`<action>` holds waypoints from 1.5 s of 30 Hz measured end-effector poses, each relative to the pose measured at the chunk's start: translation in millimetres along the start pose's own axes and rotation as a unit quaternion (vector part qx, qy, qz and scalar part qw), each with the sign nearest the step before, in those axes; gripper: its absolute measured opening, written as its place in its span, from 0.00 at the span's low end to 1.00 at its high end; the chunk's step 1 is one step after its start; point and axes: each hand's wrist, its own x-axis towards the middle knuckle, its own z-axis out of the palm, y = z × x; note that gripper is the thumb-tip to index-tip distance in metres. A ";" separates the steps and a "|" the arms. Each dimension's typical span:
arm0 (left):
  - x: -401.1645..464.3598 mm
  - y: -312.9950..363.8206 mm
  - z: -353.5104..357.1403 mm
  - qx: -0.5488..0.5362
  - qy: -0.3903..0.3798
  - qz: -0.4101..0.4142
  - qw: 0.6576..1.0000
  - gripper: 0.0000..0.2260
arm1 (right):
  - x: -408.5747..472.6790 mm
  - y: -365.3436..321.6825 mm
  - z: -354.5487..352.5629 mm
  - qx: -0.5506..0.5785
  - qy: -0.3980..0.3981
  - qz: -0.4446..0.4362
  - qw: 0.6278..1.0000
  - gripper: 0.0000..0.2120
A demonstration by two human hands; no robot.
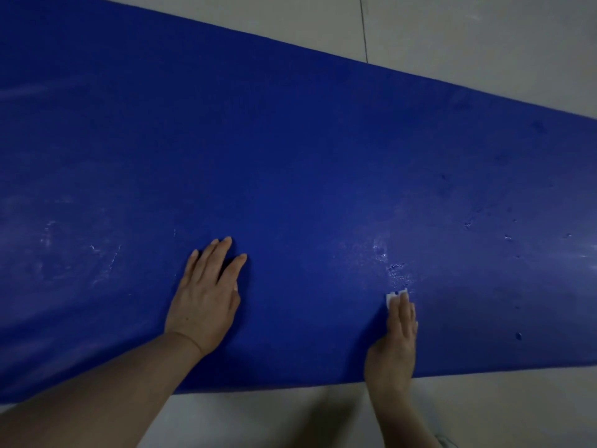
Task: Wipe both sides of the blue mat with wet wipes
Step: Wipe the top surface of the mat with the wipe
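Mat: the blue mat lies flat on the floor, reaching beyond the frame to left and right; its near edge runs just behind both wrists.

Left hand: the left hand rests palm down on the mat, fingers straight and slightly spread, holding nothing. By my reading it serves as a brace, taking the person's weight and keeping the mat from sliding under the wiping strokes.

Right hand: the right hand, well apart from the left, presses a wipe flat against the mat with straight fingers laid close together. Only a white corner of the wipe shows past the fingertips; the rest is hidden beneath the hand.

Wet trace: glistening streaks lie just ahead of the right fingertips, which suggests the stroke runs along that line.

Marks: pale scuffs show far to the left of the left hand; small dark spots lie to the right of the right hand.

Stage: the upper face appears partly wiped; the underside cannot be seen.
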 end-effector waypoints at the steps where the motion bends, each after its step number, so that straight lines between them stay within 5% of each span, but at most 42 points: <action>1: -0.1 0.4 0.4 0.001 0.003 0.001 1.000 0.22 | -3.1 -4.6 1.1 0.000 0.004 -0.011 1.000 0.41; 8: 0.3 1.0 -0.4 0.005 -0.006 0.000 1.000 0.22 | -42.7 -46.6 24.3 0.013 -0.076 -0.233 0.969 0.49; 14: 1.5 2.5 0.6 0.000 0.023 0.004 1.000 0.18 | 0.4 -20.0 8.8 -0.011 -0.003 -0.055 0.998 0.38; 21: 1.0 2.6 0.1 0.003 0.018 -0.001 1.000 0.19 | -43.7 -67.2 38.1 -0.019 -0.085 -0.285 0.955 0.41; 28: 0.9 2.0 1.4 -0.003 0.020 0.002 1.000 0.19 | 6.2 -38.5 12.3 -0.054 -0.018 -0.118 0.991 0.39; 33: 1.8 3.4 -1.4 -0.013 0.023 -0.004 1.000 0.19 | -34.7 -63.9 31.8 -0.024 -0.083 -0.262 0.961 0.47; 41: 2.4 3.2 -0.7 -0.003 0.016 -0.005 1.000 0.26 | 11.5 -46.5 9.6 -0.042 -0.015 -0.124 0.991 0.35; 45: 5.5 12.7 -1.1 -0.001 0.024 0.029 0.999 0.25 | -28.3 -65.0 30.8 -0.013 -0.079 -0.268 0.960 0.38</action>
